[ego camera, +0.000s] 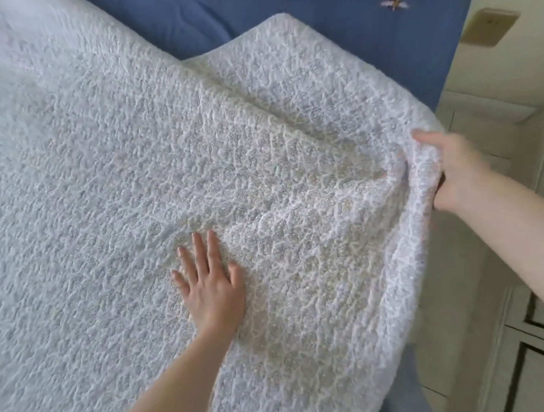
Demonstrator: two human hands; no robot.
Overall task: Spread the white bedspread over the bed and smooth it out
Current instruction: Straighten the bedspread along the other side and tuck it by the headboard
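step: spreading, not yet smooth | your left hand [210, 285] flat, fingers straight, pressing white textured quilted bedspread [109, 186] | your right hand [448, 172] curled round its lifted right edge | far corner folded back, blue bee-print sheet [335, 34] bare | next: pull that edge toward the uncovered corner, then flatten folds

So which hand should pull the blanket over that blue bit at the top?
The right hand, probably. It already grips the edge of the white bedspread on the side nearest the uncovered blue sheet. The left hand lies flat in the middle, pressing the bedspread down, gripping nothing.
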